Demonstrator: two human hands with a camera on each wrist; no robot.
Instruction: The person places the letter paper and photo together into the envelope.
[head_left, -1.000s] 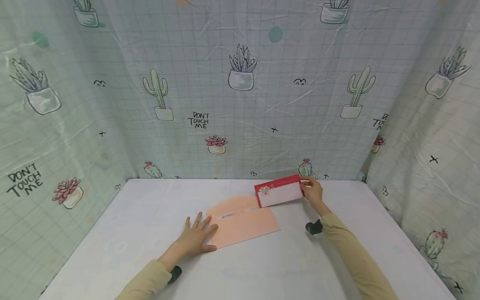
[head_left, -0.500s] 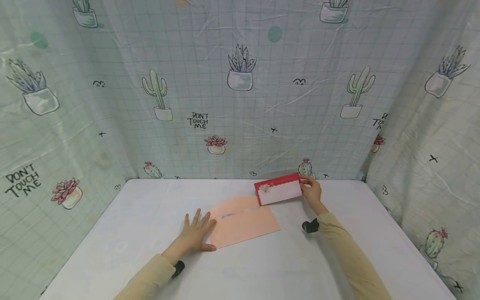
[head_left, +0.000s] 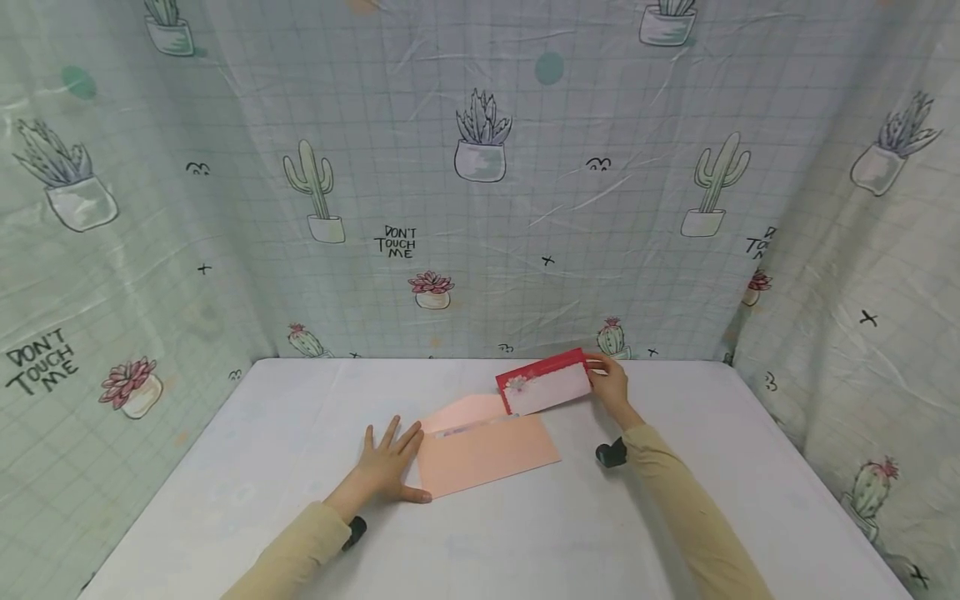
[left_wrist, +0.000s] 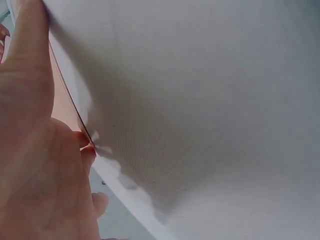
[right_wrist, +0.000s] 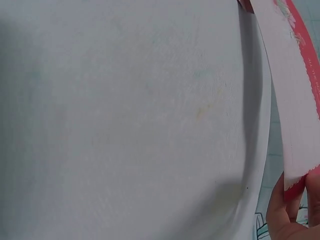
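A peach envelope (head_left: pixel 487 460) lies on the white table with its flap unfolded toward the back. Through its slit a pale strip shows. My left hand (head_left: pixel 384 468) rests at the envelope's left end, fingers spread and thumb at the lower corner. Behind the envelope's right part, a red card with a white panel and flowers (head_left: pixel 551 388) is tilted up, its lower left corner over the opening. My right hand (head_left: pixel 611 387) pinches that card by its right edge. The right wrist view shows the card (right_wrist: pixel 295 100) between thumb and fingers (right_wrist: pixel 278 205).
The white table (head_left: pixel 240 467) runs back to a hanging cloth (head_left: pixel 360 192) printed with cacti. More cloth hangs on the left and right sides. A dark wrist-worn piece (head_left: pixel 611 453) sits under the right sleeve.
My right hand has carried the red card left, its lower left corner now further over the envelope's opening. The flap looks more tilted up. My left hand has shifted only slightly.
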